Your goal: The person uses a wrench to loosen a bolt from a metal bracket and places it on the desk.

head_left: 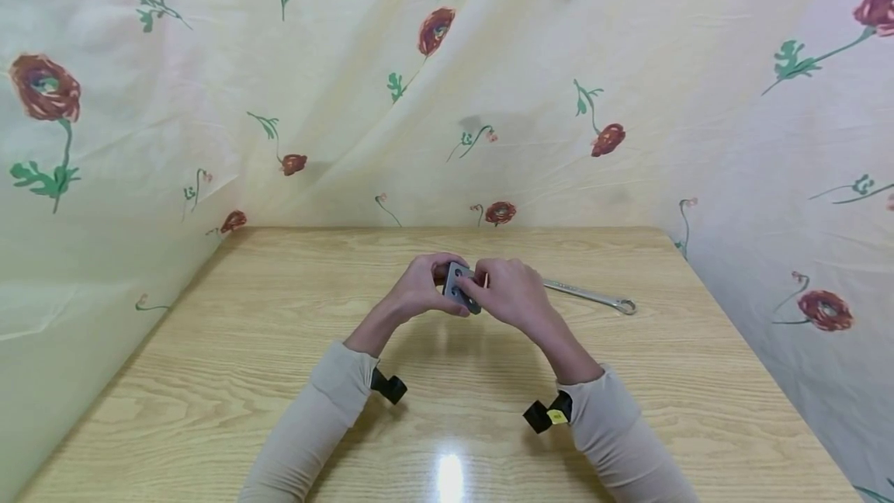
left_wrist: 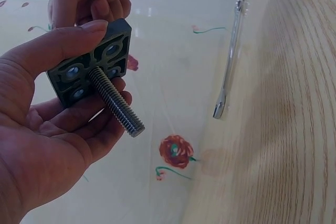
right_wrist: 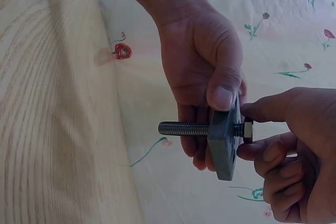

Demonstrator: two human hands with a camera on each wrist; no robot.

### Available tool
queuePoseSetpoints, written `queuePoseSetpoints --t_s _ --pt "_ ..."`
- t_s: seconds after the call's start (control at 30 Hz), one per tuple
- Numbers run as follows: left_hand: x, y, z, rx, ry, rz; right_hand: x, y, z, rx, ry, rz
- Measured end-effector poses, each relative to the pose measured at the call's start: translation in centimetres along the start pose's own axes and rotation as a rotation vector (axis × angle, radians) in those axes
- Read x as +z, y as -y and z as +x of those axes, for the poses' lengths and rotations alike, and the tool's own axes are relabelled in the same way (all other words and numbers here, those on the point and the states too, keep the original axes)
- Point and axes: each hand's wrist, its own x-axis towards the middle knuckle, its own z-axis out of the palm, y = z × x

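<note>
My left hand (head_left: pixel 421 288) grips a dark grey square plate (left_wrist: pixel 116 34) by its edges, thumb on one side and fingers on the other. Through the plate's centre passes a threaded bolt (right_wrist: pixel 184 128), its long shank sticking out of the ribbed face. On the opposite face the hex head (right_wrist: pixel 248 131) stands a little off the plate, a short stretch of thread showing between. My right hand (right_wrist: pixel 299 150) has its thumb and forefinger around that head, the other fingers curled. In the head view, both hands are raised above the table and my right hand (head_left: pixel 514 293) partly covers the plate.
A silver wrench (head_left: pixel 590 296) lies on the wooden table (head_left: pixel 447 379), to the right of and behind my right hand, which hides its left end. Flower-patterned cloth (head_left: pixel 349 84) hangs behind the table and at both sides.
</note>
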Motion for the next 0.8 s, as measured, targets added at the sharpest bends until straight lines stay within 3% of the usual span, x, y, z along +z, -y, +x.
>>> queuePoseSetpoints --t_s 0.57,0.8 --pt "0.0 -0.2 -0.1 -0.009 0.011 -0.009 -1.1 0.0 -0.2 -0.078 0.071 0.109" --pt "0.1 -0.2 -0.1 0.000 0.009 -0.017 -1.2 -0.1 -0.2 -0.149 0.066 0.139"
